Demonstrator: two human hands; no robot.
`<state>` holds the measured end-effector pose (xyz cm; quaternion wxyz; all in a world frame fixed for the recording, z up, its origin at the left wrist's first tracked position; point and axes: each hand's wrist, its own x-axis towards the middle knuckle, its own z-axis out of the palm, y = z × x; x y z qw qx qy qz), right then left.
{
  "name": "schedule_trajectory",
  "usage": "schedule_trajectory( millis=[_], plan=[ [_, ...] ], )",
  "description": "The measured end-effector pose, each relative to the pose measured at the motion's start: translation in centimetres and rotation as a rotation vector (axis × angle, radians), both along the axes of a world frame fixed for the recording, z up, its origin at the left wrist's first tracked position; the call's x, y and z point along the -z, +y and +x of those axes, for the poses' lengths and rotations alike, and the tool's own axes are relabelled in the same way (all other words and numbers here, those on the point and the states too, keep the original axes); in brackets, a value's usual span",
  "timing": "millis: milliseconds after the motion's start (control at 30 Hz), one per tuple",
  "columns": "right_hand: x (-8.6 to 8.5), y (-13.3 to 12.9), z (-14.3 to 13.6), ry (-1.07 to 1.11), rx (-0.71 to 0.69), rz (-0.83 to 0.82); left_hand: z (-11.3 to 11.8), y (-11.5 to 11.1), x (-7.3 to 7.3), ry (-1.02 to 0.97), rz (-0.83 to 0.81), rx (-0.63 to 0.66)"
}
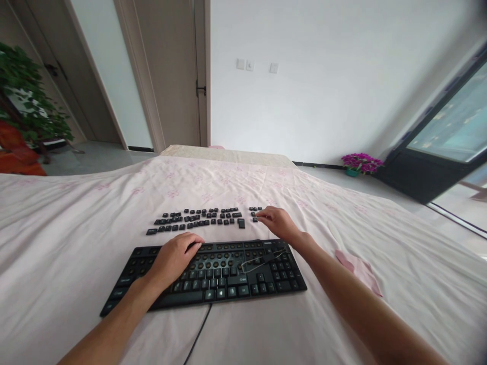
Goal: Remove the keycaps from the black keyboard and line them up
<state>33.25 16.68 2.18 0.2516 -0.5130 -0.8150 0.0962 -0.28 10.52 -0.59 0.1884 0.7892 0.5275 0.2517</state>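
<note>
A black computer keyboard (198, 296) lies on the bedspread, with many keycaps off its upper rows and the round switch seats bare. My left hand (178, 253) is on its upper left part, fingers bent over the far edge. Beyond the keyboard, loose black keycaps (205, 222) lie in several rows. At the right end of these rows, my right hand (276, 221) has thumb and forefinger pinched at a small keycap (255, 219). A wire keycap puller (262, 260) with a dark handle rests across the keyboard's right part.
The pale pink bedspread (114, 213) is wrinkled. A pink cloth (359, 271) lies to the right of my right forearm. The keyboard's cable (200, 332) runs toward me. Farther off are a white wall, doors, a leafy plant (26, 96) and purple flowers (361, 162).
</note>
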Motion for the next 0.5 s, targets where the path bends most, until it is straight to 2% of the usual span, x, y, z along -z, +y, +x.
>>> schedule_trajectory(
  millis=[133,200,267,400,500],
  plan=[
    [-2.9,-3.2,-0.8,0.093,-0.088,-0.163,0.0,0.0,0.0,0.010,0.010,0.006],
    [-4.2,-5.0,-1.2,0.022,-0.192,-0.273,0.0,0.0,-0.1,0.015,0.007,0.005],
    [-4.8,-6.7,-1.6,-0.100,-0.296,-0.293,0.0,0.0,-0.1,0.019,0.000,0.000],
    [-4.3,-8.7,-2.1,-0.335,-0.296,-0.283,0.0,-0.1,-0.2,0.022,0.000,-0.002],
    [-3.4,-9.3,-2.4,-0.403,-0.274,-0.264,0.0,-0.1,-0.1,0.023,0.010,-0.002]
  ],
)
